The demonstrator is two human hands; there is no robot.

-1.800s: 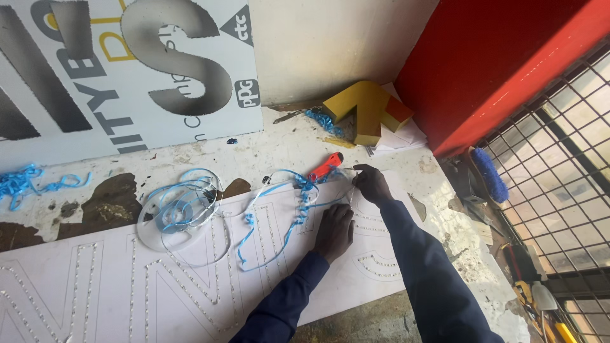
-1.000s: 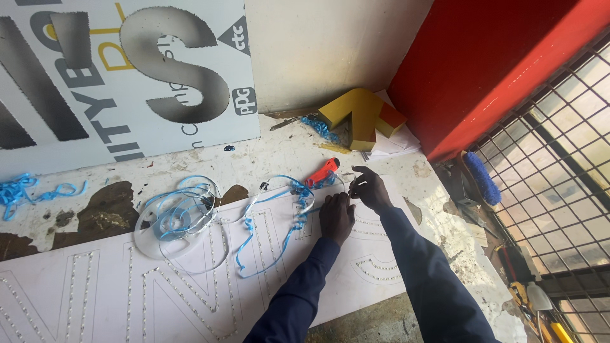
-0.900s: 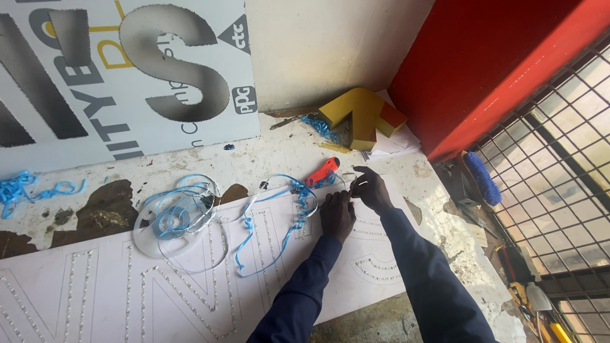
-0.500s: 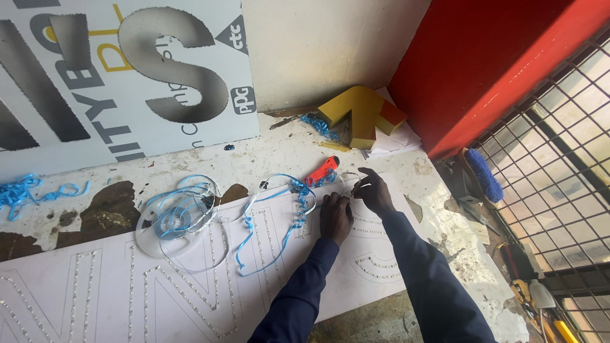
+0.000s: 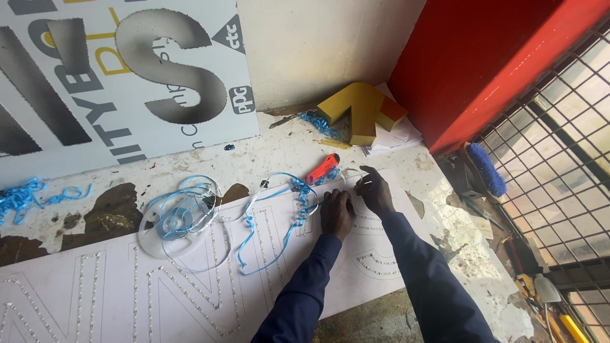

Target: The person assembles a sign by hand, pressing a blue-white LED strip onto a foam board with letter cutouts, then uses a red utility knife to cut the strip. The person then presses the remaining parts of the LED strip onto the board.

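- Scraps of blue film [image 5: 25, 195] lie at the far left of the worn bench [image 5: 267, 152].
- Clear reel [image 5: 175, 219] with blue strip [image 5: 267, 222] curling off it rests on the white perforated sign panel [image 5: 95, 298].
- Left hand [image 5: 337, 213] presses flat on the panel, fingers bent, gripping nothing I can make out.
- Right hand [image 5: 375, 190] pinches something thin, possibly the strip's end, beside a red-handled tool [image 5: 323, 169].
- Yellow letter block [image 5: 362, 113] sits near the red wall [image 5: 502, 57].
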